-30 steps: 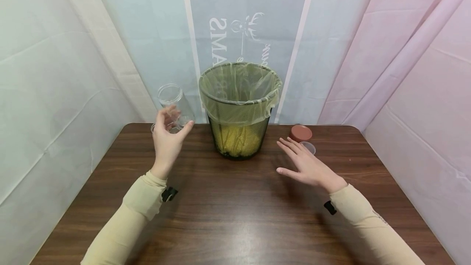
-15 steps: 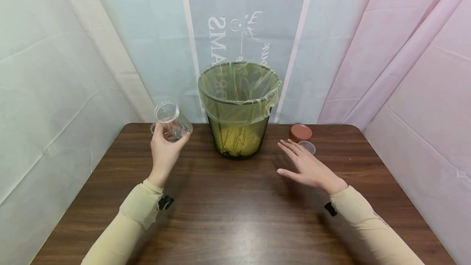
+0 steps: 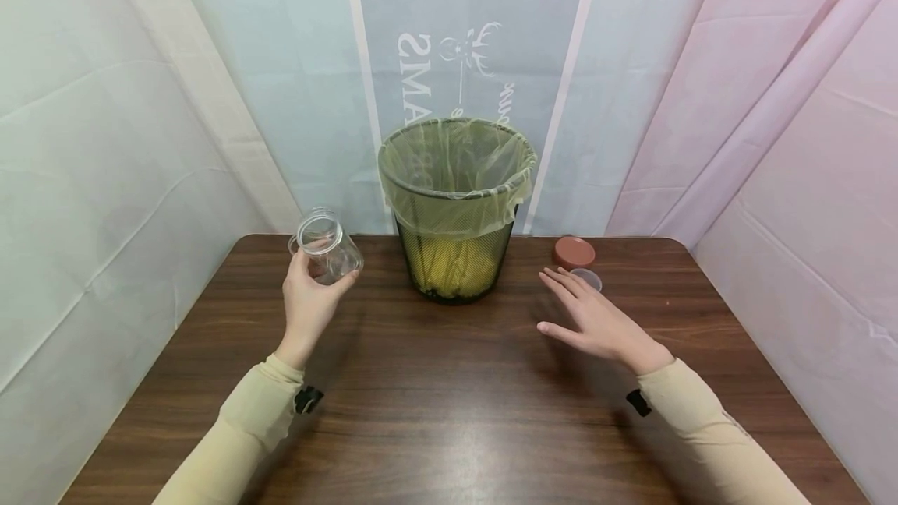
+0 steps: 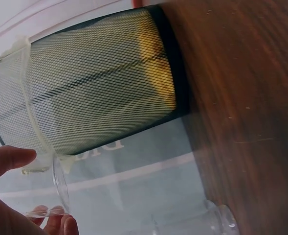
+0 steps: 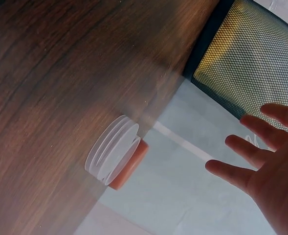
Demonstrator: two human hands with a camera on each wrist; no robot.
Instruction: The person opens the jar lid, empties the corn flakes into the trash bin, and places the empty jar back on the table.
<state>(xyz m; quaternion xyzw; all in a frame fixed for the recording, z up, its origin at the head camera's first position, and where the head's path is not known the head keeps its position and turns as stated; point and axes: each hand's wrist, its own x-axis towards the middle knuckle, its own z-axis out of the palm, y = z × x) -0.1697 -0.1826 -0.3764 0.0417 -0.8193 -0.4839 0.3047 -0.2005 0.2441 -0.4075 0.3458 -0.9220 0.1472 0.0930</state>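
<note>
My left hand (image 3: pixel 309 302) grips a clear plastic jar (image 3: pixel 338 259), thumb on one side and fingers on the other. The jar is tilted, its open mouth facing up, to the left of the mesh bin (image 3: pixel 456 256). In the left wrist view only part of the held jar shows, and a second clear jar (image 4: pixel 202 221) stands farther back on the table. My right hand (image 3: pixel 603 326) hovers over the table with fingers spread and nothing in it. Just beyond its fingertips are a reddish-brown lid (image 3: pixel 574 252) and a translucent white lid (image 3: pixel 588 279).
At the table's back middle stands the black mesh bin, lined with a pale yellow bag (image 3: pixel 456 213) folded over its rim. Something yellow shows through the lower mesh. Fabric curtains (image 3: pixel 281 61) enclose the brown wooden table (image 3: pixel 449 396) at the back and sides.
My left hand has come down and nearer to me with the jar, from above the table's back edge. The right hand has shifted slightly to the right. Bin and lids have stayed put.
</note>
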